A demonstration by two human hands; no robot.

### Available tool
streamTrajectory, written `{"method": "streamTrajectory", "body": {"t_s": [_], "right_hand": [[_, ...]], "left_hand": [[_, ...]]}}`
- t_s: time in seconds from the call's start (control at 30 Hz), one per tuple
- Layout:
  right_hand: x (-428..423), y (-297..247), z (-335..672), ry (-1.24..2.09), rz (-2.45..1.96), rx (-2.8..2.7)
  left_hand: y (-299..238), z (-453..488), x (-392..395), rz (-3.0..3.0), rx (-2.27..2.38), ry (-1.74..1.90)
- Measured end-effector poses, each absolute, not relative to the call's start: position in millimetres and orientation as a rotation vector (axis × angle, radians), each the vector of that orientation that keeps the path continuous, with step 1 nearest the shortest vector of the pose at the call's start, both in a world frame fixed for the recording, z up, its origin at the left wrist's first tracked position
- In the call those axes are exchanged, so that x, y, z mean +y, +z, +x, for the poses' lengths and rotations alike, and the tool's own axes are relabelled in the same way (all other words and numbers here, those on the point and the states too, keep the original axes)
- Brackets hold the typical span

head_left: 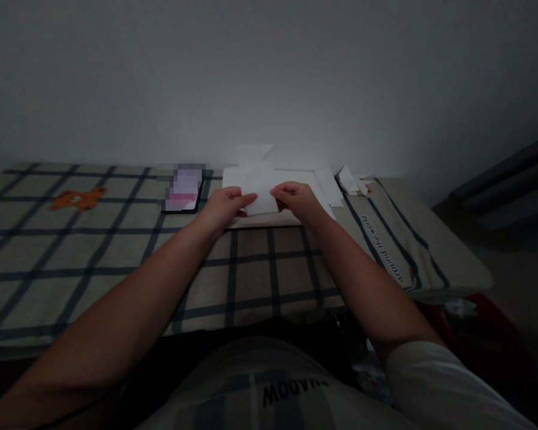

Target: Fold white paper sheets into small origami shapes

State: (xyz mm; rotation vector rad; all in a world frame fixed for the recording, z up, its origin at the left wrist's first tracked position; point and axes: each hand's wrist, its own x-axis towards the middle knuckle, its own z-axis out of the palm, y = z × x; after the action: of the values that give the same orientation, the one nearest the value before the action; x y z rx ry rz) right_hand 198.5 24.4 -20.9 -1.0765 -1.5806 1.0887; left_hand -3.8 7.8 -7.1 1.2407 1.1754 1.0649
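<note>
A small white sheet of paper (262, 203) is held up between my two hands, over a stack of larger white papers (291, 175). My left hand (228, 205) pinches its left edge, thumb on top. At the right edge, my right hand (296, 199) grips it between thumb and fingertips. Behind it, a folded paper piece (253, 158) with a slanting edge leans near the wall. Dim light hides the fine creases.
A phone (183, 188) with a lit screen lies left of the papers. An orange bear-shaped piece (78, 199) is farther left on the checked tablecloth (116, 248). Crumpled paper (353, 180) lies to the right. A red container (484, 328) stands below the table's right end.
</note>
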Motion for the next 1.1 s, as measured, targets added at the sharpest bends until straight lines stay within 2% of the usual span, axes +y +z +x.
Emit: {"method": "streamTrajectory", "body": {"t_s": [0.13,0.43,1.1], "right_hand": [[24.5,-21.5,198.4,1.042,-1.063,-1.611],[30.4,-23.7,200.1,1.017,-1.083,-1.443],[27.2,-20.8,199.2,1.097,-1.08,-1.481]], "left_hand": [[-8.7,-4.0,9.2,1.213,1.192,1.094],[-8.6,-4.5,9.0,1.237,1.053,0.867],[-8.2,-3.0,8.4,1.322,1.188,0.991]]}}
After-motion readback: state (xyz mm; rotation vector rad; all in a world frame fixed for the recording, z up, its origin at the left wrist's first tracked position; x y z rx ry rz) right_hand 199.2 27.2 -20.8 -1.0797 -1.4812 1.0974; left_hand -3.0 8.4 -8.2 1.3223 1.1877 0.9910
